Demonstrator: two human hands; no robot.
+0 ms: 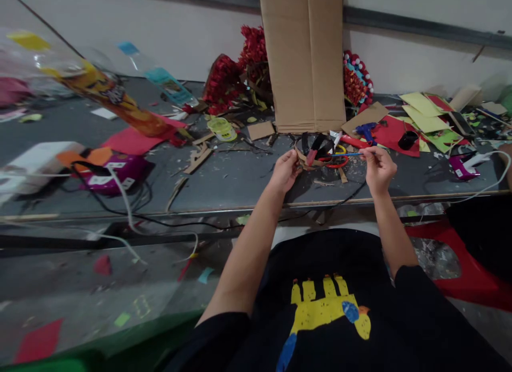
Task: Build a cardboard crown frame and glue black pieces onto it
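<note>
My left hand (287,170) pinches the end of a small brown cardboard piece (304,161) with a reddish part on it. A thin blue stick (344,155), like a slim brush, runs leftward from my right hand (380,170), whose fingers are closed on its end. The stick's left end reaches close to the cardboard piece; whether they touch I cannot tell. Just below and behind the stick lie red and yellow loop handles (339,163), perhaps of scissors. Dark strips (322,145) stand up beside the cardboard piece.
A tall cardboard sheet (308,62) leans on the wall. Bottles (120,97), a yellow-green tub (222,129), a blue glue gun (366,131), paper sheets (426,113) and scraps cover the grey table (224,185). Cables (168,222) hang at its front edge. Another person's arm (508,166) shows at right.
</note>
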